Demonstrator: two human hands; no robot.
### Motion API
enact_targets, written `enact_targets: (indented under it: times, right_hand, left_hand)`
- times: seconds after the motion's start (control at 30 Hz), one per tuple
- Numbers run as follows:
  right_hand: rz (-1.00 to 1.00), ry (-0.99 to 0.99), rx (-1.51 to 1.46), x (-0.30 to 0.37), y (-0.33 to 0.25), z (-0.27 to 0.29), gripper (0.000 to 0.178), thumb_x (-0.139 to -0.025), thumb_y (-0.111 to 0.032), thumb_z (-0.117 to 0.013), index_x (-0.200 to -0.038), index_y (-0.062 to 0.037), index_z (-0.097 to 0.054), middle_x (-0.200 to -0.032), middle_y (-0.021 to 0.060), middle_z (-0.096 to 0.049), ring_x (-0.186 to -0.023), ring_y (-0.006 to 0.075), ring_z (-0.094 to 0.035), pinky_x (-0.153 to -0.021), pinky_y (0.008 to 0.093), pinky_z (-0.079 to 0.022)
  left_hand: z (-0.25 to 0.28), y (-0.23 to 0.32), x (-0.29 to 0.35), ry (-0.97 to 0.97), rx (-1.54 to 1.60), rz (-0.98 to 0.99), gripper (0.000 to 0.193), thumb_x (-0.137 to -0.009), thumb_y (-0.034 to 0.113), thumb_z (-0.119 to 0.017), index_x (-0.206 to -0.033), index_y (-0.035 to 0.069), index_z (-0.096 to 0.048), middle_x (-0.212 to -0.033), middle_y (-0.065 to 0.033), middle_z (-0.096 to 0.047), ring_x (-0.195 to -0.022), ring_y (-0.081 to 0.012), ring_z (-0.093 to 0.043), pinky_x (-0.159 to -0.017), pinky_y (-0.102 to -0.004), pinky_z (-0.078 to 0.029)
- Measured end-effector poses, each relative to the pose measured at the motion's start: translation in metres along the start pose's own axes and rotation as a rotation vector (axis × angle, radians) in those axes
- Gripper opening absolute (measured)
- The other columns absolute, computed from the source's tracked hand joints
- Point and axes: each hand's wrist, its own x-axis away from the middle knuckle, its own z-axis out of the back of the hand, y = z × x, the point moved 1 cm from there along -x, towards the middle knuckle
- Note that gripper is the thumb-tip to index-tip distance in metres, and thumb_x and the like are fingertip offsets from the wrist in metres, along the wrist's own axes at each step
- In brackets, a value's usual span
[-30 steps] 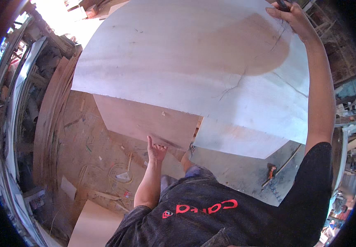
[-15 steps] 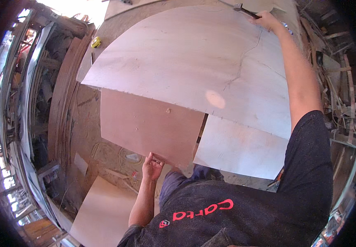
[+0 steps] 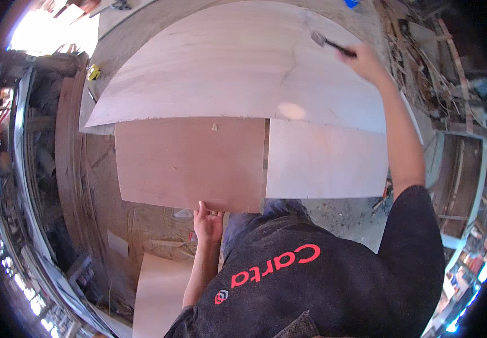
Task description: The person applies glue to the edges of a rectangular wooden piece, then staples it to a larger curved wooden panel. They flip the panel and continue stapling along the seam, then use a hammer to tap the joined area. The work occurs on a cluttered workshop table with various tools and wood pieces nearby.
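My right hand [image 3: 366, 63] is wrapped round the black handle of a hammer [image 3: 332, 44], its head pointing left over the far right part of a large pale plywood sheet [image 3: 209, 67] with a curved far edge. At the near edge of a smaller reddish-brown plywood panel [image 3: 193, 163], my left hand [image 3: 208, 225] grips the board with its fingers at the rim. That panel meets the straight near edge of the large sheet. To its right lies a pale rectangular panel [image 3: 325, 160], with a narrow dark gap between the two.
A yellow tape measure [image 3: 93, 72] sits beyond the left end of the large sheet. Stacked boards [image 3: 69, 141] run along the left side. Another pale sheet [image 3: 156, 293] lies low by my left forearm. Scrap wood and cords [image 3: 424, 62] crowd the far right.
My right hand has brought the hammer nearer, from the sheet's far right edge to over its surface. The view has turned somewhat. My left hand keeps its grip on the reddish-brown panel.
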Motion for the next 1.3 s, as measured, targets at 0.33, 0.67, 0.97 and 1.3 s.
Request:
enact_targets:
  times: [0.33, 0.67, 0.97, 1.3]
  right_hand:
    - [-0.604, 0.227, -1.266, 0.326, -0.009, -0.019, 0.033, -0.101, -0.023, -0.065, -0.128, -0.0040, -0.062, -0.078, -0.0030, -0.055, -0.058, 0.0073, -0.051, -0.053, 0.0260, -0.044]
    - [-0.904, 0.544, -1.231, 0.401, -0.011, -0.123, 0.017, -0.098, -0.018, -0.069, -0.112, -0.0098, -0.063, -0.066, -0.0031, -0.053, -0.046, 0.0057, -0.044, -0.041, 0.0254, -0.033]
    - [-0.796, 0.520, -0.457, 0.337, 0.130, -0.107, 0.022, -0.089, -0.015, -0.075, -0.101, -0.0019, -0.063, -0.084, 0.0153, -0.071, -0.081, 0.0355, -0.072, -0.074, 0.0435, -0.054]
    - [-0.652, 0.421, -0.575, 0.329, 0.151, -0.134, 0.018, -0.087, -0.007, -0.074, -0.099, -0.0029, -0.061, -0.087, 0.0169, -0.072, -0.084, 0.0376, -0.073, -0.074, 0.0443, -0.055]
  left_hand:
    - [-0.050, 0.040, -0.091, -0.139, -0.119, 0.103, 0.035, -0.106, 0.025, -0.059, -0.139, 0.013, -0.052, -0.135, -0.0084, -0.057, -0.120, -0.0258, -0.058, -0.105, -0.0478, -0.048]
    - [-0.101, 0.052, 0.021, -0.698, -1.397, 0.331, 0.033, -0.100, 0.030, -0.069, -0.108, -0.002, -0.073, -0.084, -0.0090, -0.073, -0.075, -0.0225, -0.070, -0.073, -0.0338, -0.055]
    - [-0.261, -0.077, 0.018, -1.133, -1.806, -0.754, 0.063, -0.078, 0.035, -0.089, -0.124, -0.003, -0.069, -0.143, -0.0198, -0.059, -0.130, -0.0350, -0.059, -0.108, -0.0481, -0.049]
    - [-0.272, -0.144, 0.001, -1.073, -1.850, -0.882, 0.072, -0.078, 0.036, -0.090, -0.134, 0.001, -0.063, -0.160, -0.0202, -0.039, -0.152, -0.0403, -0.033, -0.123, -0.0560, -0.031]
